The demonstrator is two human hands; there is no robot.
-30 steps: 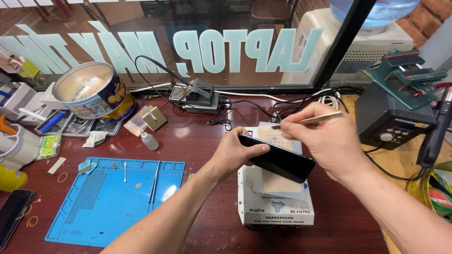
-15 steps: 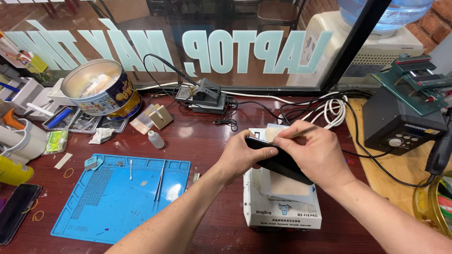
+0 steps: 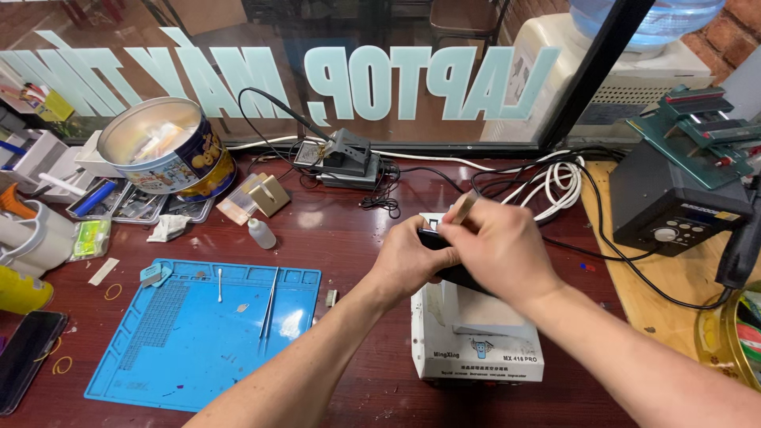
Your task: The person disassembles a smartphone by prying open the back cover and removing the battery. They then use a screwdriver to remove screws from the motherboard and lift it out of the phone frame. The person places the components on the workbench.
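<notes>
- At the far left edge of the frame a dark phone [image 3: 25, 361] lies flat on the table [image 3: 341, 238], well apart from the work.
- Left of centre a blue mat [image 3: 158, 349] carries tweezers [image 3: 270, 303] and a thin white swab, all untouched.
- In the upper left a round tin [image 3: 166, 154] leans beside trays of small parts; a small white bottle [image 3: 261, 233] stands just below it.
- At centre the left hand [image 3: 408, 265] is clenched around the near end of a dark handset [image 3: 456, 273], holding it above a white heating box [image 3: 476, 337] in the lower middle.
- The right hand [image 3: 503, 254] covers the handset from the other side and pinches a thin flat pick [image 3: 462, 208], whose tip points up and left at the handset's upper edge.
- The step in hand looks like prying: the pick appears set at the seam of the handset; whether it has gone in cannot be told, as the fingers hide it.
- The next move likely calls for a steady left grip, and a shallow, gentle slide along the edge.
- At the upper right a black control unit [image 3: 674, 210] sits on a wooden board, with cables coiled beside it.
</notes>
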